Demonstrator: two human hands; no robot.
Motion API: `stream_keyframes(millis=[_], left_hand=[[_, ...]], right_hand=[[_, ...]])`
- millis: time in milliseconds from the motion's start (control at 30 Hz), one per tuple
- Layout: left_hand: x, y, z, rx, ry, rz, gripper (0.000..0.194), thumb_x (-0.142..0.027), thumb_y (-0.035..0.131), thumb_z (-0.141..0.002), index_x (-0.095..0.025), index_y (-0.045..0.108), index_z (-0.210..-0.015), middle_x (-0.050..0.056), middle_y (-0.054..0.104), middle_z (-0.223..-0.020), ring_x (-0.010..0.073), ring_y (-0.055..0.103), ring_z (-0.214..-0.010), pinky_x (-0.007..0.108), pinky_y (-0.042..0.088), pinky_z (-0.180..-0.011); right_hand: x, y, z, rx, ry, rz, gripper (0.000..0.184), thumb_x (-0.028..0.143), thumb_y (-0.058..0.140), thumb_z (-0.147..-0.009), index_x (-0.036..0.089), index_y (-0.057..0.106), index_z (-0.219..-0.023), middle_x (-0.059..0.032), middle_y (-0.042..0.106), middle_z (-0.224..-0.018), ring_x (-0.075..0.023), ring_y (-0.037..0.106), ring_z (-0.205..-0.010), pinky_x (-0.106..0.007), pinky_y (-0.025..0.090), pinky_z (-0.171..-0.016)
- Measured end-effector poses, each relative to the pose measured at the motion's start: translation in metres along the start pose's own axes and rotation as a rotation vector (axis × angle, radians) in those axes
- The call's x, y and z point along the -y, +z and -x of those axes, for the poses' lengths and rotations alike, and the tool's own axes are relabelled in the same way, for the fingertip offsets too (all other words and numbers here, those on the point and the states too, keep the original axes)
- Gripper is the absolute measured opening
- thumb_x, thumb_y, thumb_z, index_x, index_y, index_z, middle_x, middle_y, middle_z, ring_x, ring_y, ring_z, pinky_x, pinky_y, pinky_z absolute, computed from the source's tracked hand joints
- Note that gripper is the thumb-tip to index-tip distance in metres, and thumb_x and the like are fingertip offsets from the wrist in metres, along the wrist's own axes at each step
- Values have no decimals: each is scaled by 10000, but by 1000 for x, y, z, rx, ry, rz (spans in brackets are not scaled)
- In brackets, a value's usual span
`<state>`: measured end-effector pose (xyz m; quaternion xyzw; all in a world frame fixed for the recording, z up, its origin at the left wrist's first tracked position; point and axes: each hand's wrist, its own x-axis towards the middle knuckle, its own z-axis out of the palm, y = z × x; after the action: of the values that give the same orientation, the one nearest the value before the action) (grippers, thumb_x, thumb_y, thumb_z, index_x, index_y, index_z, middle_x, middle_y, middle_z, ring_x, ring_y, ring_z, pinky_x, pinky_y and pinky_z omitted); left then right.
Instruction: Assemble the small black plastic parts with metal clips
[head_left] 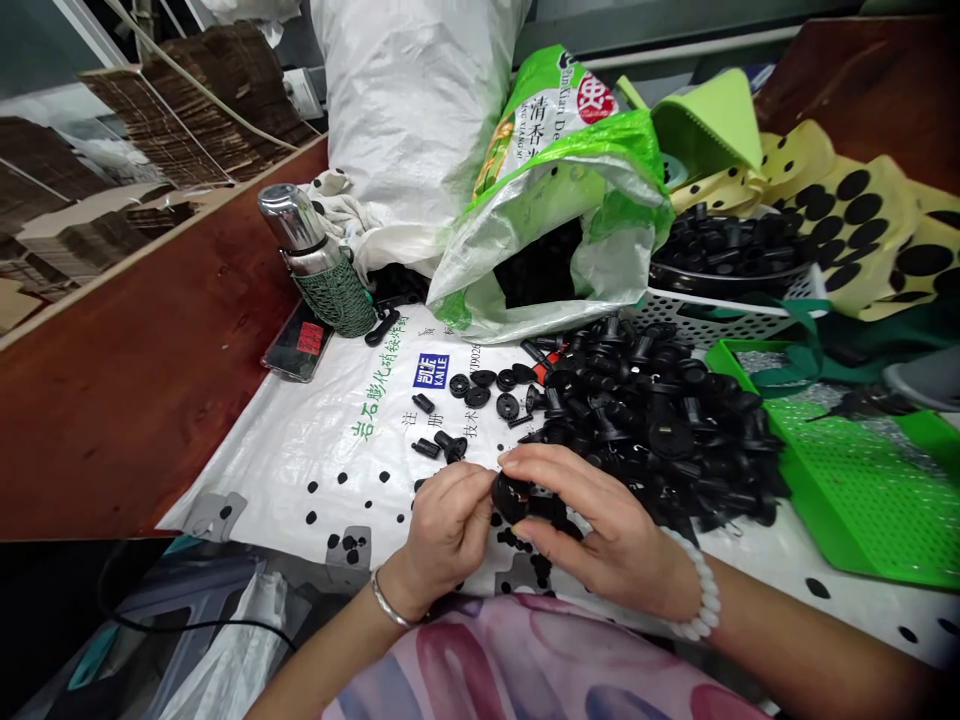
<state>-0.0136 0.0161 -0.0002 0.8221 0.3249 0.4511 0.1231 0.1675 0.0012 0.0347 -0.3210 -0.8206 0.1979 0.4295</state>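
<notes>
Both hands meet over the near edge of the white sack sheet [292,500]. Between thumb and fingers, my right hand [611,535] grips a round black plastic part [511,497]. My left hand [450,525] is closed, its fingertips pinched at the left side of that part; anything smaller between them is hidden. Just beyond the hands lies a heap of black plastic fittings [660,420] with stems and round heads. Left of the heap, several black discs [478,397] lie loose, with a few short black pieces [424,402] nearby.
An open green-and-white bag [555,150] with black parts inside leans against a big white sack [412,110]. At right are a green tray [885,500] with small clear bits, a power screwdriver [915,385] and a bowl [727,280] of black parts. A flask [322,265] and phone [298,342] stand left.
</notes>
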Motion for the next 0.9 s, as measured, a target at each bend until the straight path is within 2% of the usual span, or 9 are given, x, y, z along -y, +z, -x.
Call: stream_keyframes(millis=[133,267,433,567,733,900], left_hand=[[-1,-4,-6,17,33,-36,187,-86,445,-820,-163,551,-954,59,643,-775,153,601,-712,266,494,-642],[-4,-3,-7,47,-4,-38,148,-99,439,-826,-158,556,-895,50,625,-699,143,572,-623,254,471,-571],[-6,0,-3,19,11,-37,147,-94,448,-810,-156,554,-892,34,606,-657,137,548,-583,252,451,-542],[-4,-1,-3,28,24,8,174,-97,442,-821,-159,552,-942,49,636,-724,147,588,-657,261,483,-595],[-1,-5,-5,81,61,54,212,-85,451,-829,-164,540,-1004,70,648,-825,160,608,-769,279,513,-685],[1,-2,-1,136,16,74,183,-92,442,-837,-155,554,-967,62,623,-761,156,581,-697,272,488,-618]], right_hand=[[0,-6,-2,3,-32,0,450,132,579,-797,142,443,-1225,-135,583,-1113,-205,544,-1063,-337,491,-887],[-1,-9,0,36,-46,35,463,137,578,-799,132,436,-1239,-137,575,-1131,-202,531,-1086,-328,486,-898],[-2,-6,4,85,-65,79,428,144,553,-821,116,450,-1235,-147,576,-1133,-196,523,-1096,-324,488,-896],[-3,-5,6,66,-54,30,427,127,580,-802,104,477,-1215,-156,571,-1140,-193,523,-1093,-319,487,-895],[-1,-7,3,3,10,-118,282,68,544,-814,126,578,-1088,-126,603,-1081,-160,567,-1021,-271,504,-857],[4,-6,1,-10,83,-56,202,78,548,-812,142,627,-987,-110,633,-1009,-154,607,-927,-254,532,-786]])
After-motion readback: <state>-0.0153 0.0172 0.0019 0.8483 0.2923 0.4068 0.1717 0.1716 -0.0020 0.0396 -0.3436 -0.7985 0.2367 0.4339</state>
